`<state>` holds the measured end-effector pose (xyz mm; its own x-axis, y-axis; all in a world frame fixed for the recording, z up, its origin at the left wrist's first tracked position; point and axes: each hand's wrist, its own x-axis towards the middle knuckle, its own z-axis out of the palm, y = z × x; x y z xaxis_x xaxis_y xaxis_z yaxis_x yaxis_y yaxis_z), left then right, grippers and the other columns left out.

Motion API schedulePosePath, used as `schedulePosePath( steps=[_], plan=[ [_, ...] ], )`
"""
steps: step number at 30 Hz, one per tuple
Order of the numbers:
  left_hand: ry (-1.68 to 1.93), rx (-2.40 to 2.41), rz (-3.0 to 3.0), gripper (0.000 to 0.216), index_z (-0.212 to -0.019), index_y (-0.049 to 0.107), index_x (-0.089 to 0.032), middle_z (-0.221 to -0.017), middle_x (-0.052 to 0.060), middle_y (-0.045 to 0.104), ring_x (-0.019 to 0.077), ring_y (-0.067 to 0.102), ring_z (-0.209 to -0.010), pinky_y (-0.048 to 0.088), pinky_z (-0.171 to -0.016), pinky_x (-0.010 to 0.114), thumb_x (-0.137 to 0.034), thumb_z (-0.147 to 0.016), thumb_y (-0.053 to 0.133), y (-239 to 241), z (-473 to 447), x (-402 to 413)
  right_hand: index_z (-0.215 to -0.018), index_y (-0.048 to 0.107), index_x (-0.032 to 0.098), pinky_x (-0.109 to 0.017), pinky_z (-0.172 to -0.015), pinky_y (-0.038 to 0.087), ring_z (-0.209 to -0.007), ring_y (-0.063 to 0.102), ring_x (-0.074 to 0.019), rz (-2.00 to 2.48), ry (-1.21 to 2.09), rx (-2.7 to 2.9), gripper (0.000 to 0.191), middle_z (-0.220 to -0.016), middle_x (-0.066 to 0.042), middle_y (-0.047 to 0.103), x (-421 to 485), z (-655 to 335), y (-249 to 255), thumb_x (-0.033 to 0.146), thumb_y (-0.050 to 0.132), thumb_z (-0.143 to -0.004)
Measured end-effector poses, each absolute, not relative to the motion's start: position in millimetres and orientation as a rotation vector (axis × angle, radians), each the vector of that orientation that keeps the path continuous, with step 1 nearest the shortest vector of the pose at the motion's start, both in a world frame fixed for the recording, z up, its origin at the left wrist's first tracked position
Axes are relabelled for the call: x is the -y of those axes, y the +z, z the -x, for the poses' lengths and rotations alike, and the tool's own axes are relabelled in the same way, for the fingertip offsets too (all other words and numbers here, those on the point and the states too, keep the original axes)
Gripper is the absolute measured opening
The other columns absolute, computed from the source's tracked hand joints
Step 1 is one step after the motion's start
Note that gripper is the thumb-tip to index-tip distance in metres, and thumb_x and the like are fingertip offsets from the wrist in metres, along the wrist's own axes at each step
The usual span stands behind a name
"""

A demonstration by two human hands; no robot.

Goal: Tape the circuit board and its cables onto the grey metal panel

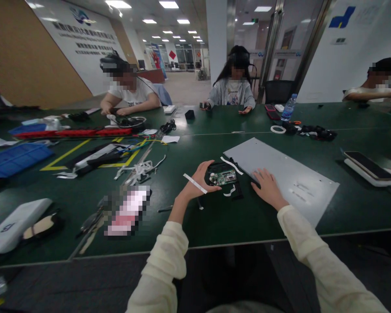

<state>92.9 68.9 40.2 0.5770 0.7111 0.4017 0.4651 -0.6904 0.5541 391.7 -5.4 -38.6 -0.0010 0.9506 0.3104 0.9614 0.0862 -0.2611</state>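
Note:
My left hand (203,174) curls around the left side of a green circuit board (222,177) in a black housing, fingers behind it and thumb in front. Across the back of that hand lies a white strip (192,181). My right hand (267,187) rests with fingers spread on the left part of a flat grey panel (299,180), holding nothing. Between the hands, one white strip (232,165) lies by the board's far edge. A shorter curled strip (230,191) sits at its near edge.
Left of me are a phone (128,213), a heap of white strips (140,171), a white device (16,224) and a blue tray (18,157). To the right, a dark-screened phone (369,165) lies on a white object. A bottle (289,108) stands farther back. Co-workers sit across the table.

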Motion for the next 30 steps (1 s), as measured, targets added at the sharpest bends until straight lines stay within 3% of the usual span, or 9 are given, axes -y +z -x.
schedulePosePath(
  steps=[3, 8, 14, 18, 21, 24, 28, 30],
  plan=[
    [0.859, -0.968, -2.417, 0.095, -0.139, 0.030, -0.023, -0.139, 0.012, 0.039, 0.0307, 0.040, -0.130, 0.033, -0.111, 0.049, -0.046, -0.061, 0.079, 41, -91, -65, -0.130, 0.051, 0.021, -0.043, -0.102, 0.038, -0.120, 0.046, -0.0256, 1.603, 0.204, 1.991, 0.048, -0.128, -0.011, 0.050, 18, -372, -28, 0.035, 0.053, -0.085],
    [0.872, -0.966, -2.443, 0.096, -0.139, 0.030, -0.024, -0.137, 0.011, 0.040, 0.0304, 0.041, -0.129, 0.034, -0.110, 0.048, -0.046, -0.060, 0.080, 47, -89, -63, -0.126, 0.053, 0.018, -0.037, -0.085, 0.047, -0.095, 0.058, -0.0222, 1.331, 0.671, 1.846, 0.059, -0.107, -0.009, 0.061, 27, -332, -10, 0.039, 0.068, -0.073],
    [0.867, -0.988, -2.467, 0.097, -0.139, 0.030, -0.023, -0.138, 0.012, 0.038, 0.0307, 0.040, -0.130, 0.034, -0.110, 0.049, -0.048, -0.060, 0.080, 52, -81, -56, -0.091, 0.069, 0.016, -0.028, -0.068, 0.045, -0.072, 0.060, -0.0164, 1.317, 1.012, 1.641, 0.025, -0.075, -0.002, 0.066, 14, -325, -8, 0.033, 0.052, -0.083],
    [0.892, -1.034, -2.437, 0.098, -0.140, 0.029, -0.025, -0.139, 0.011, 0.037, 0.0312, 0.038, -0.131, 0.034, -0.110, 0.050, -0.047, -0.060, 0.080, 45, -72, -48, -0.100, 0.068, 0.018, -0.024, -0.060, 0.042, -0.066, 0.060, -0.0134, 1.258, 1.255, 1.581, 0.028, -0.075, -0.001, 0.067, 24, -331, -5, 0.028, 0.049, -0.082],
    [0.904, -1.064, -2.394, 0.099, -0.141, 0.027, -0.026, -0.140, 0.012, 0.036, 0.0316, 0.037, -0.132, 0.034, -0.110, 0.051, -0.046, -0.060, 0.080, 40, -66, -41, -0.104, 0.067, 0.019, -0.023, -0.061, 0.043, -0.073, 0.062, -0.0138, 1.182, 1.374, 1.475, 0.030, -0.084, -0.003, 0.068, 34, -339, 5, 0.033, 0.049, -0.083],
    [0.895, -1.073, -2.375, 0.097, -0.141, 0.027, -0.026, -0.142, 0.011, 0.035, 0.0311, 0.036, -0.133, 0.032, -0.111, 0.051, -0.044, -0.062, 0.080, 41, -62, -34, -0.107, 0.065, 0.020, -0.028, -0.072, 0.047, -0.086, 0.064, -0.0167, 1.252, 1.200, 1.374, 0.034, -0.095, -0.006, 0.069, 31, -361, 12, 0.038, 0.048, -0.084],
    [0.888, -1.073, -2.390, 0.098, -0.141, 0.028, -0.026, -0.142, 0.011, 0.035, 0.0302, 0.036, -0.134, 0.031, -0.112, 0.049, -0.044, -0.061, 0.081, 48, -60, -25, -0.114, 0.062, 0.018, -0.043, -0.097, 0.040, -0.113, 0.053, -0.0245, 1.653, 0.423, 1.388, 0.038, -0.117, -0.013, 0.062, 5, -408, 4, 0.038, 0.043, -0.087],
    [0.893, -1.070, -2.387, 0.098, -0.142, 0.027, -0.026, -0.143, 0.011, 0.034, 0.0301, 0.036, -0.134, 0.032, -0.112, 0.049, -0.044, -0.061, 0.080, 52, -59, -20, -0.119, 0.057, 0.015, -0.053, -0.100, 0.034, -0.122, 0.043, -0.0306, 1.918, 0.172, 1.374, 0.043, -0.128, -0.018, 0.054, -8, -426, -7, 0.039, 0.038, -0.089]
  ],
)
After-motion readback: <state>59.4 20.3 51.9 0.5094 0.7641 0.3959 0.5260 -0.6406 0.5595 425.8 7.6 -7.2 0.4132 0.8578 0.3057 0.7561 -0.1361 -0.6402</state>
